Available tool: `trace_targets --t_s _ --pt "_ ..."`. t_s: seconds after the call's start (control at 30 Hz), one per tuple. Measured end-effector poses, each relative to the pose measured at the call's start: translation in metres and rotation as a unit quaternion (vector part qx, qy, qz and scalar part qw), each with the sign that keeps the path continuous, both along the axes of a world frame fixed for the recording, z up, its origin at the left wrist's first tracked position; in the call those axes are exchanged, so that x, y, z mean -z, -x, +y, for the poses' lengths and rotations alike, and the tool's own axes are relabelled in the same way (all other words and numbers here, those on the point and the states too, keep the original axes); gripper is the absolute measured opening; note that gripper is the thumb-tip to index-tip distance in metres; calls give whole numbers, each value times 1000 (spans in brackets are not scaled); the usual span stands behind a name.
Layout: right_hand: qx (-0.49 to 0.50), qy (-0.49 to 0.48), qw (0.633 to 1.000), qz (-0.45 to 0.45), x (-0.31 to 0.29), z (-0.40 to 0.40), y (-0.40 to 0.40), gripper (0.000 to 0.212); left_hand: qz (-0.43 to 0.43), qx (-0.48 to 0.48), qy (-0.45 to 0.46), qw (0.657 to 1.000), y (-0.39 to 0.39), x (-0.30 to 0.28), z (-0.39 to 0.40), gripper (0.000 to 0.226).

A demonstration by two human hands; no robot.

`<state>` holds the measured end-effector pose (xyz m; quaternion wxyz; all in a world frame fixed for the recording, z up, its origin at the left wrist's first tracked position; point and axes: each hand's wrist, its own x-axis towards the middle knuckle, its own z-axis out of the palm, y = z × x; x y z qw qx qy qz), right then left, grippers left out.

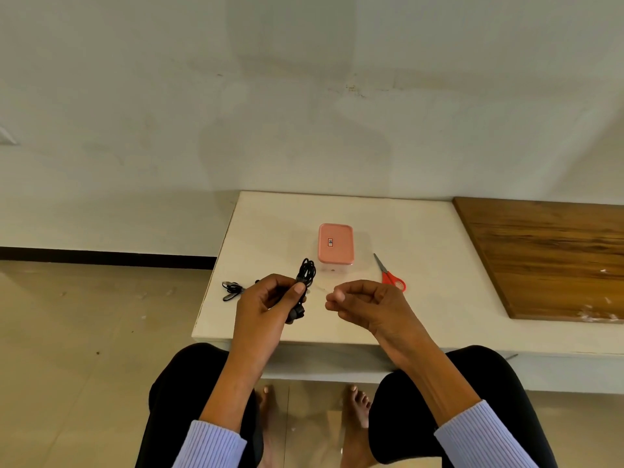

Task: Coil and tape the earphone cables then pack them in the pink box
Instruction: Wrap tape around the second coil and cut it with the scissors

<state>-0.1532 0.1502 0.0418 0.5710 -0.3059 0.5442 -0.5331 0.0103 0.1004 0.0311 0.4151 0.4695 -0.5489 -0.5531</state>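
upright, slightly tilted, the coil sits gripped in the left hand; right hand pinches clear tape.

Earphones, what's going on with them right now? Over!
Left hand grips coiled earphone cable. Right hand pinches what looks like clear tape. Pink box lid on. Second cable loose on table; nothing blocking.

A plain home room is suggested: bare off-white wall, beige tiled floor, low white table and bare feet seen beneath its front edge.
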Motion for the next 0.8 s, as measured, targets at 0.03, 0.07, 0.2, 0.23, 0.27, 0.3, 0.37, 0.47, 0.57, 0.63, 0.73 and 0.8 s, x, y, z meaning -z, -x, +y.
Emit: trace_targets --t_s 0.03,0.07,0.2,0.23,0.27,0.3,0.37,0.47,0.57,0.63,0.73,0.8 --pt "-16 -4 1000 8 0 0 1 27 6 -1 -4 1000 -1 0 0 10" --pt "-27 -7 999 16 -1 1 3 31 12 -4 -7 1000 -1 -1 -1 10" --pt "-25 -10 999 45 -1 2 8 20 10 -1 -10 1000 -4 -1 -2 11" --pt "-20 -12 998 56 0 1 8 19 9 1 -14 1000 -4 -1 -2 11" --pt "-15 -17 997 69 1 0 8 19 7 2 -19 1000 -3 -1 -2 12" --pt "-12 -23 996 80 2 -1 7 19 5 2 -25 1000 -2 -1 -1 13" --pt "-15 -35 995 96 3 -3 6 20 2 -4 -38 999 -1 -2 -2 13" --pt "-27 -42 994 102 2 -4 4 21 2 -21 -57 998 -1 -2 -3 13" --pt "-34 -58 996 57 3 -5 -1 23 15 -43 -81 996 1 -2 -2 14" --pt "-30 -77 996 20 4 -7 -4 28 25 -53 -93 994 1 -2 -2 13" --pt "-9 -78 997 17 3 -7 -7 40 27 -50 -90 994 1 -3 -1 14" --pt "-2 -58 996 74 2 -5 -8 43 20 -38 -84 996 2 -2 1 13"
